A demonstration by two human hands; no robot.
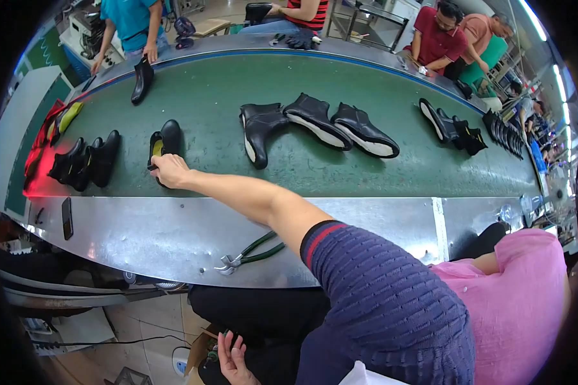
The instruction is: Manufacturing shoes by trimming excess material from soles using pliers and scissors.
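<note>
My right hand [171,171] reaches out to the left over the green belt. Its fingers are closed on the near end of a black shoe [153,146] with a yellowish lining showing in its opening. Close against that one lies a second black shoe [171,136]. Low in the picture, above my lap, my left hand [233,360] is held with its fingers apart and partly curled; no held thing can be made out. Green-handled pliers [253,254] lie on the metal ledge below my right forearm.
Black boots [263,131] stand and lie along the belt [205,83]. More footwear [93,160] is at its left end, by a red-lit opening. A phone [67,218] rests on the ledge [135,224]. A person in pink [514,282] sits close on my right; others work across the belt.
</note>
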